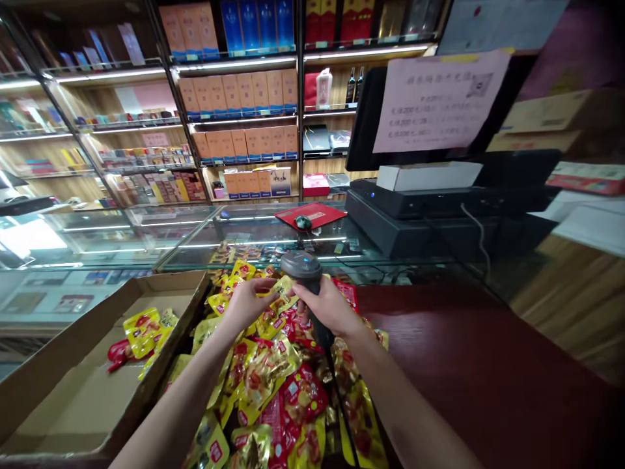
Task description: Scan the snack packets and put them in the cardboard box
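Note:
My left hand (247, 305) is closed on the edge of a small yellow snack packet (285, 290). Wrapped around the handle of a dark grey barcode scanner (299, 266) is my right hand (331, 307); its thumb reaches the packet's right side. A small blue light shows on top of the scanner's head, and its black cable (336, 384) runs down toward me. Beneath both hands spreads a heap of shiny red, yellow and gold snack packets (266, 378). To the left, an open cardboard box (73, 397) holds a few packets (142, 331).
A glass display counter (195, 242) lies beyond the heap, carrying a mouse (303, 222) on a red mat (329, 212). At right stand a monitor with a taped paper sign (434, 104) and a black cash drawer (390, 228) on a dark red tabletop (454, 365). Stocked shelves (239, 120) line the back.

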A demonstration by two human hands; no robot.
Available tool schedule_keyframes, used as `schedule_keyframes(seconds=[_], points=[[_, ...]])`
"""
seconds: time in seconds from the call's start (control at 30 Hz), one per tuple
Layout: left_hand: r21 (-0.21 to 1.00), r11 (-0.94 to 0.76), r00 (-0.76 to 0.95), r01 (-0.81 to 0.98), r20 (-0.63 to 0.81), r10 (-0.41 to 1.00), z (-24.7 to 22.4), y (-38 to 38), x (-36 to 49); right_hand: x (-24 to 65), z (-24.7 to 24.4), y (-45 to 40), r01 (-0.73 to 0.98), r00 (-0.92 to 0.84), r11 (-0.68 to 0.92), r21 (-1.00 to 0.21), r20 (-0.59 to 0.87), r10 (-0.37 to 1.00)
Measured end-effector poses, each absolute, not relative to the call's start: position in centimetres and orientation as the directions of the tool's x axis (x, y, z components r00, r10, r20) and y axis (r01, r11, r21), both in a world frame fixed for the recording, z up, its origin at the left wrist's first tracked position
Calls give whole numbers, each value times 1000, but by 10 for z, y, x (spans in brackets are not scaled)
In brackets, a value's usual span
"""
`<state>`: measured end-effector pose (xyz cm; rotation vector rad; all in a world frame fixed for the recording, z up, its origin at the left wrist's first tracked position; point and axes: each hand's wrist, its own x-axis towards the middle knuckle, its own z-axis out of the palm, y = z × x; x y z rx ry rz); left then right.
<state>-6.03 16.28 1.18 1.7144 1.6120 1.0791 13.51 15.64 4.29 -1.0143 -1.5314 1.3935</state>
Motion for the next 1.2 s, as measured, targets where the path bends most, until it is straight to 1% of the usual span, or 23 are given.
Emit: schedule_keyframes(seconds=[0.13,0.23,0.3,0.37,0.43,0.53,0.6,0.67,0.73,0.83,0.9,0.97,1.03,1.1,1.2], points=[[695,-123,-46,708,219,975,5,172,-43,143,47,163,19,-324,32,-999,24,946],[512,-109,4,852,203,979,2,173,-34,144,49,165,5,-315,12,-1000,9,949],[409,-121,49,904,183,982,0,173,-30,143,48,166,32,-316,9,-999,-2,949],[357,-131,78,925,160,984,-1,174,-27,141,46,167,65,-319,9,-998,-13,948],[321,-115,69,940,151,986,-3,175,-24,138,44,167,75,-319,10,-997,-14,947],[252,-107,62,962,181,982,-4,177,-18,134,40,166,89,-330,17,-996,-13,944],[229,-107,64,967,188,980,-1,176,-15,132,37,165,104,-341,27,-994,-10,940],[267,-74,26,961,179,983,5,174,-16,131,35,164,102,-347,39,-994,1,938],[353,-39,-40,935,214,976,15,172,-23,131,34,163,98,-350,53,-994,16,937],[539,-53,-126,841,291,948,29,172,-43,131,35,160,107,-356,58,-993,16,934],[697,-77,-171,713,279,945,36,173,-60,130,38,157,110,-359,37,-993,-5,933],[854,-74,-215,514,212,953,40,174,-75,128,41,153,102,-371,26,-994,-14,928],[958,-25,-245,287,99,964,41,175,-86,125,43,150,89,-384,25,-996,-11,923],[995,41,-233,94,-18,972,39,176,-95,122,43,146,85,-397,25,-996,-11,918],[987,128,-132,-95,-139,981,33,177,-103,117,42,141,111,-410,25,-994,-23,912]])
